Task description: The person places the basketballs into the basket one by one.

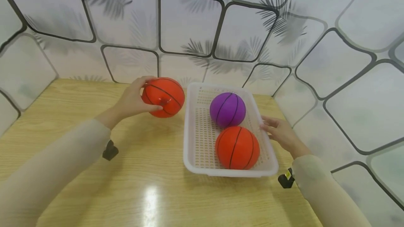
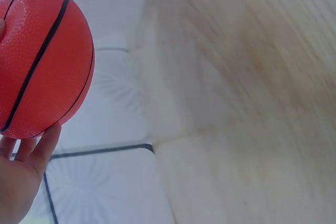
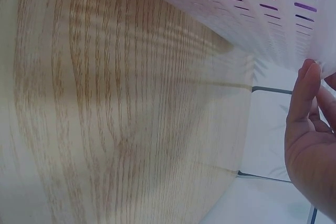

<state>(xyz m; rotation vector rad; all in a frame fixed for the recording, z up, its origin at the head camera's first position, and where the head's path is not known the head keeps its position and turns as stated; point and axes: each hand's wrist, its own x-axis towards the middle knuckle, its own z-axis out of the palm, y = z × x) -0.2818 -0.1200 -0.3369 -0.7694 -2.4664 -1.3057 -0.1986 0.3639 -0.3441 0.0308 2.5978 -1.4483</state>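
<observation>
My left hand [image 1: 135, 99] holds a red-orange toy basketball [image 1: 167, 97] just left of the basket, thumb on the near side and fingers over the far side. In the left wrist view, fingertips press against the underside of the same ball [image 2: 50, 66]. A white plastic basket [image 1: 193, 165] with a perforated bottom sits on the table, with a purple ball [image 1: 228, 109] and another red-orange ball [image 1: 238, 148] inside. At the basket's right rim, my right hand [image 1: 281, 132] pinches the edge between thumb and fingers, seen close in the right wrist view [image 3: 312, 135].
The wood-grain table [image 1: 132, 185] meets a patterned wall covering [image 1: 189, 23] at the back and a second patterned wall [image 1: 363, 97] on the right. A small black device hangs under each sleeve.
</observation>
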